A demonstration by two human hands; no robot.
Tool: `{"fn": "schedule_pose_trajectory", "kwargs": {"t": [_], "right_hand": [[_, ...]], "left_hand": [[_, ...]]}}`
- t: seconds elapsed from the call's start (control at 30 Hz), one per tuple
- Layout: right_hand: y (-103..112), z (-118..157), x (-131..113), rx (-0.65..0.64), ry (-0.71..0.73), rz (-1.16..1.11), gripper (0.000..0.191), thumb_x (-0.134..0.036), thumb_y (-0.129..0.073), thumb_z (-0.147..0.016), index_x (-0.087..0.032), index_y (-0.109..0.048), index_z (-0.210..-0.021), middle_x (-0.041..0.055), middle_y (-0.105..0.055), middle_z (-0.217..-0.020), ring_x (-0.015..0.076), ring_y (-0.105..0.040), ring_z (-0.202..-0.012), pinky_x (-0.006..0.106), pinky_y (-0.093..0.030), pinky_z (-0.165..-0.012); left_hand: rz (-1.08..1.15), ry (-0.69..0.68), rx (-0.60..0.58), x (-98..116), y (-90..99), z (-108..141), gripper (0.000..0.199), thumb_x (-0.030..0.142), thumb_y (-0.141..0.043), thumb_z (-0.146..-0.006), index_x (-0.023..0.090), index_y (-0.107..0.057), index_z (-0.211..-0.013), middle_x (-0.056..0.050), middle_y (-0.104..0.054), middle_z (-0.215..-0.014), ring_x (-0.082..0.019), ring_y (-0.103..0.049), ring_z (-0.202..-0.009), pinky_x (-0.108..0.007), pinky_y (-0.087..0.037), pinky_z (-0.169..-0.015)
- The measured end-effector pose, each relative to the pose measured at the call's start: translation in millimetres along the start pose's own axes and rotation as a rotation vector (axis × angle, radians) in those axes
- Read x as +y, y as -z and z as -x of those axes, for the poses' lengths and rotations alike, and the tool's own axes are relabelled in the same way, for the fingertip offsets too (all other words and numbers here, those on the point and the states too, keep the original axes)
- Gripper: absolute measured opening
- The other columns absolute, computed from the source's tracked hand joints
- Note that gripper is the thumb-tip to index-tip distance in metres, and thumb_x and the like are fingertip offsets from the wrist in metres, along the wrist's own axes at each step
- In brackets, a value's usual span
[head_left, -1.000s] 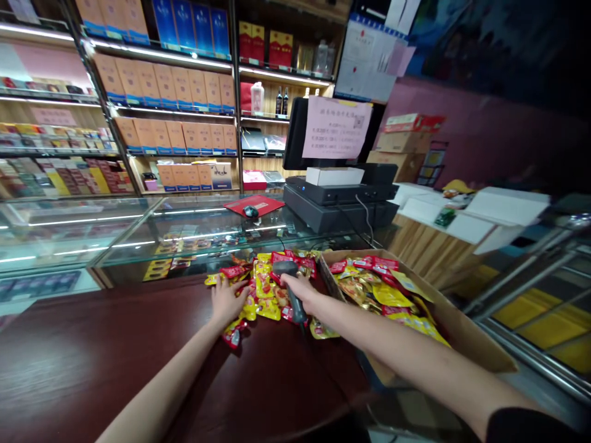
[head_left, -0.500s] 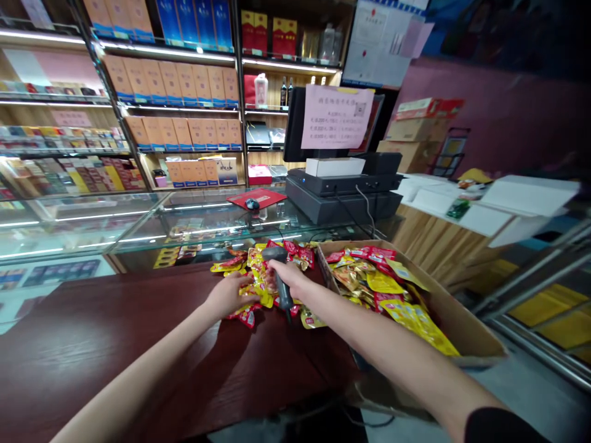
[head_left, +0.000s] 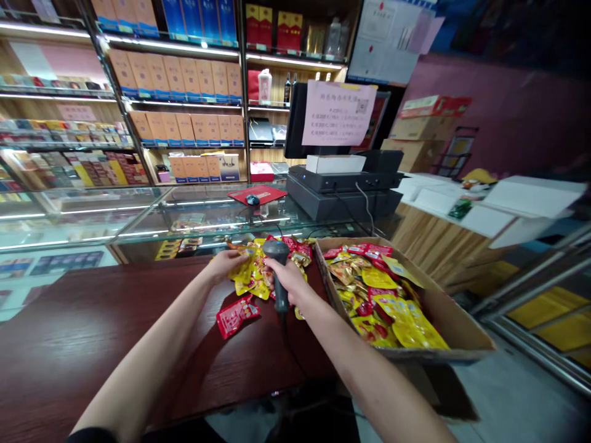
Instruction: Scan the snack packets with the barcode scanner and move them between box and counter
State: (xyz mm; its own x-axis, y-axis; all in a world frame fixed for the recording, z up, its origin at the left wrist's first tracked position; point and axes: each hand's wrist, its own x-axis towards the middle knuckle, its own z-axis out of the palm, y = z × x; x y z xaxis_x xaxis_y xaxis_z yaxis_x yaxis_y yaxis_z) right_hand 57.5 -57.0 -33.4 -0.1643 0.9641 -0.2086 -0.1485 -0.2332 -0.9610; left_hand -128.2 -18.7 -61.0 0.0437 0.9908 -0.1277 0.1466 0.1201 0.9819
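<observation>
My right hand (head_left: pixel 290 280) is wrapped round the handle of a dark grey barcode scanner (head_left: pixel 277 249), whose cable trails down over the dark red table. My left hand (head_left: pixel 226 264) is closed on a yellow snack packet (head_left: pixel 244 263) at the left side of a loose pile. Yellow, red and gold packets (head_left: pixel 258 284) lie in that pile beneath and around the scanner. Nearer to me, a red packet (head_left: pixel 236 315) rests apart on the table. To the right, an open cardboard box (head_left: pixel 462 320) holds many similar packets.
Behind the table (head_left: pixel 115 326) runs a glass counter (head_left: pixel 207 209) with a mouse (head_left: pixel 252 200) on a red mat. A monitor and a black cash drawer (head_left: pixel 341 200) stand at its right. Stocked shelves line the back.
My left hand has moved up and left from the middle of the pile. A red packet now lies separate nearer me. The scanner, still in my right hand, is more upright.
</observation>
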Motion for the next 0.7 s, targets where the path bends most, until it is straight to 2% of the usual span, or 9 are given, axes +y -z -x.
{"fn": "schedule_pose_trajectory", "kwargs": {"t": [0.07, 0.1, 0.2, 0.3, 0.4, 0.5, 0.6, 0.7], "right_hand": [[2, 7, 4, -0.011, 0.046, 0.035, 0.02, -0.036, -0.066, -0.072, -0.018, -0.056, -0.07, -0.0037, -0.053, -0.05, 0.0093, -0.047, -0.038, 0.022, -0.038, -0.036], [2, 10, 7, -0.006, 0.06, 0.066, 0.021, -0.038, -0.065, -0.072, -0.019, -0.056, -0.071, -0.0041, -0.052, -0.047, 0.0099, -0.046, -0.037, 0.022, -0.038, -0.036], [0, 16, 15, 0.028, 0.112, 0.127, 0.022, -0.039, -0.065, -0.072, -0.02, -0.057, -0.075, -0.0052, -0.05, -0.043, 0.0106, -0.045, -0.034, 0.022, -0.037, -0.034], [0, 19, 22, 0.072, 0.166, 0.106, 0.022, -0.039, -0.064, -0.072, -0.019, -0.057, -0.077, -0.0063, -0.049, -0.042, 0.0096, -0.043, -0.032, 0.021, -0.036, -0.033], [3, 19, 25, 0.119, 0.167, 0.078, 0.025, -0.041, -0.063, -0.073, -0.017, -0.057, -0.08, -0.0068, -0.048, -0.041, 0.0093, -0.042, -0.031, 0.02, -0.035, -0.032], [7, 16, 25, 0.142, 0.146, 0.079, 0.025, -0.04, -0.063, -0.072, -0.017, -0.058, -0.082, -0.007, -0.048, -0.041, 0.0093, -0.041, -0.03, 0.02, -0.033, -0.032], [9, 11, 21, 0.148, 0.167, 0.126, 0.023, -0.038, -0.063, -0.072, -0.018, -0.058, -0.081, -0.007, -0.049, -0.041, 0.0099, -0.042, -0.031, 0.021, -0.034, -0.033], [8, 9, 12, 0.142, 0.217, 0.153, 0.023, -0.039, -0.064, -0.072, -0.018, -0.06, -0.078, -0.0059, -0.05, -0.042, 0.01, -0.045, -0.033, 0.021, -0.036, -0.036]], "left_hand": [[0.35, 0.095, -0.045, 4, 4.8, -4, 0.025, 0.026, -0.071, -0.071, 0.014, -0.067, -0.092, -0.008, -0.07, -0.078, -0.02, -0.065, -0.07, -0.032, -0.051, -0.067], [0.454, 0.131, -0.064, 5, 4.3, -5, 0.023, 0.023, -0.07, -0.072, 0.014, -0.066, -0.092, -0.008, -0.07, -0.079, -0.019, -0.066, -0.069, -0.031, -0.052, -0.066], [0.579, 0.151, -0.111, 8, -4.1, -11, 0.018, 0.018, -0.068, -0.074, 0.014, -0.065, -0.091, -0.008, -0.07, -0.08, -0.019, -0.066, -0.068, -0.031, -0.052, -0.065], [0.539, 0.089, -0.127, 4, -15.7, -19, 0.022, 0.023, -0.073, -0.07, 0.014, -0.064, -0.088, -0.007, -0.07, -0.077, -0.018, -0.066, -0.067, -0.029, -0.051, -0.064], [0.422, 0.001, -0.072, -7, -26.5, -28, 0.029, 0.032, -0.078, -0.063, 0.014, -0.063, -0.079, -0.003, -0.067, -0.068, -0.014, -0.063, -0.06, -0.025, -0.048, -0.06], [0.357, -0.079, -0.009, -14, -35.0, -37, 0.038, 0.043, -0.078, -0.06, 0.014, -0.063, -0.08, -0.001, -0.066, -0.067, -0.012, -0.061, -0.058, -0.023, -0.046, -0.059], [0.341, -0.165, 0.027, -13, -38.3, -45, 0.043, 0.048, -0.076, -0.061, 0.015, -0.065, -0.086, -0.003, -0.069, -0.075, -0.014, -0.062, -0.065, -0.023, -0.046, -0.063], [0.324, -0.238, 0.04, -5, -37.3, -52, 0.039, 0.046, -0.075, -0.063, 0.015, -0.065, -0.084, -0.003, -0.07, -0.078, -0.014, -0.063, -0.069, -0.022, -0.045, -0.065]]}}
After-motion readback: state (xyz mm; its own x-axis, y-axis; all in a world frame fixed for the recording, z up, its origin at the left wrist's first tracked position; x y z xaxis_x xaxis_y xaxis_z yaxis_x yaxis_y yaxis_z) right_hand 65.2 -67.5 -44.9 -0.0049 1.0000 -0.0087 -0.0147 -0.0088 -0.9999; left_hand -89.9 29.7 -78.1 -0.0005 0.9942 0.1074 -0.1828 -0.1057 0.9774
